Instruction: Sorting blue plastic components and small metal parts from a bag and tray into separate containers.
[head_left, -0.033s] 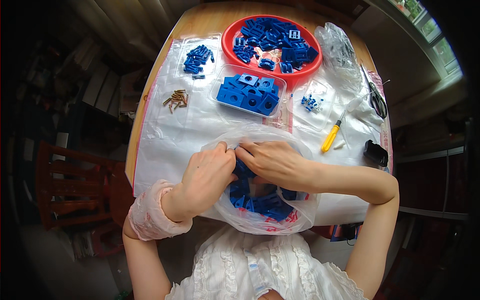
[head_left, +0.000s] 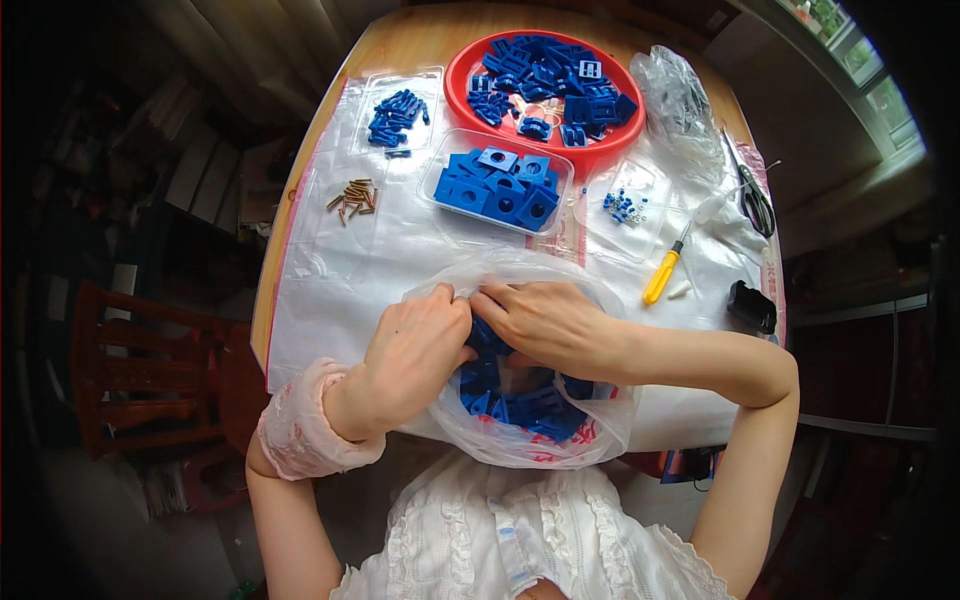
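**Both hands meet at the mouth of a bag of blue parts**

Nearest the person, a clear plastic bag (head_left: 520, 440) of blue plastic pieces (head_left: 520, 405) lies on the bench (head_left: 330, 290). The left hand (head_left: 420, 345) and right hand (head_left: 545, 320) each pinch the bag's far rim, fingertips nearly touching. Beyond stand a clear tray of blue blocks (head_left: 500, 185) and a red bowl (head_left: 545, 85).

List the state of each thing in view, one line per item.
left hand: pinching the bag's rim
right hand: pinching the bag's rim
clear plastic bag: open, holds blue parts
red bowl: full of blue parts
clear tray: open, filled with blue blocks
scissors: lying flat, closed
yellow screwdriver: lying flat, untouched
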